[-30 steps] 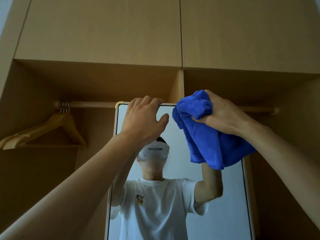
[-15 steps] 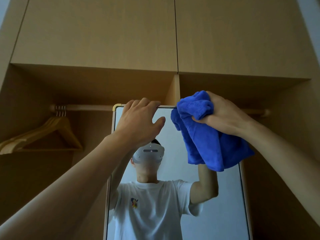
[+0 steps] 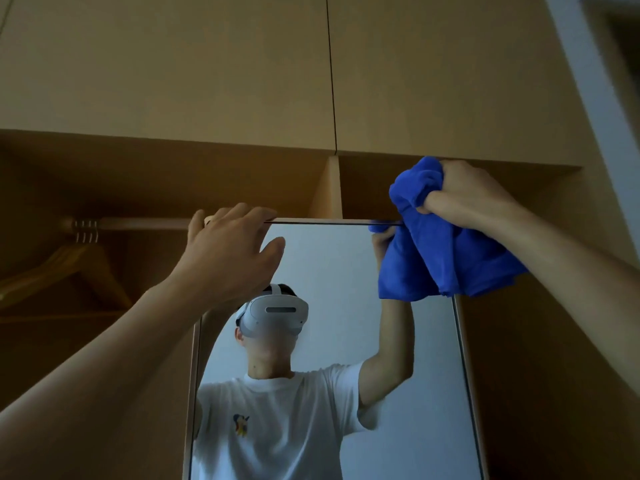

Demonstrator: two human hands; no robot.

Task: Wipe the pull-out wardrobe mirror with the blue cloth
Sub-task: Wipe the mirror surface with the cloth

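The pull-out mirror (image 3: 332,265) stands upright in front of me, framed in thin metal, reflecting a person in a white T-shirt and a headset. My left hand (image 3: 232,254) grips the mirror's top edge near its left corner, fingers curled over the rim. My right hand (image 3: 464,195) clutches the bunched blue cloth (image 3: 436,244) at the mirror's top right corner. The cloth hangs down over that corner and hides it.
An open wooden wardrobe surrounds the mirror. A hanging rail (image 3: 138,223) runs behind the top edge, with wooden hangers (image 3: 79,268) at the left. Closed upper cupboard doors (image 3: 329,64) are overhead. A vertical divider (image 3: 329,188) stands behind the mirror.
My right hand has carried the cloth up and to the right, from the mirror's upper middle to its top right corner. My left hand has slid toward the top left corner.
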